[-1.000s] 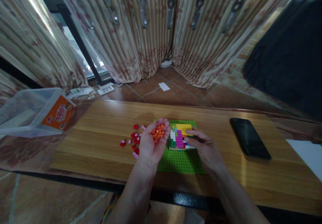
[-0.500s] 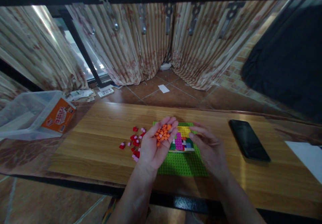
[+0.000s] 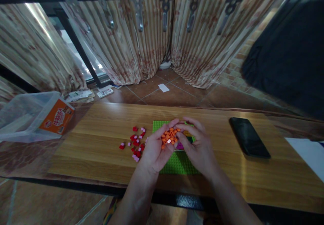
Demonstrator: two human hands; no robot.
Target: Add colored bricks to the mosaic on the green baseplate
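Currently, an entry of two bare hands, loose bricks and one built block.

Item: left hand (image 3: pixel 155 150), palm up, fingers curled into a shallow cup rather than closed in a fist. Contents: a heap of small orange bricks (image 3: pixel 169 137), one paler piece among them.

Item: right hand (image 3: pixel 199 145), thumb and fingertips brought in at the right edge of the heap. Grip: bent inward; whether a brick is pinched between the tips cannot be told.

Item: brick block (image 3: pixel 180 146), multicoloured, on the green baseplate (image 3: pixel 181 164), beneath and beyond the hands; magenta, yellow and dark green show, the rest is covered.

Item: red and pink bricks (image 3: pixel 136 143), loose on the wooden counter (image 3: pixel 96 140), left of the left hand.

Item: black phone (image 3: pixel 249 137), lying on the counter, well apart to the right.

Handling notes, by judgement: cup best kept level and its rim raised, since a tilt could spill pieces over the block. Single bricks best lifted by opposite sides, studs upward, from the heap's edge, with a light touch so neighbours stay put. Right wrist best held low and aside, leaving the block's top in sight.
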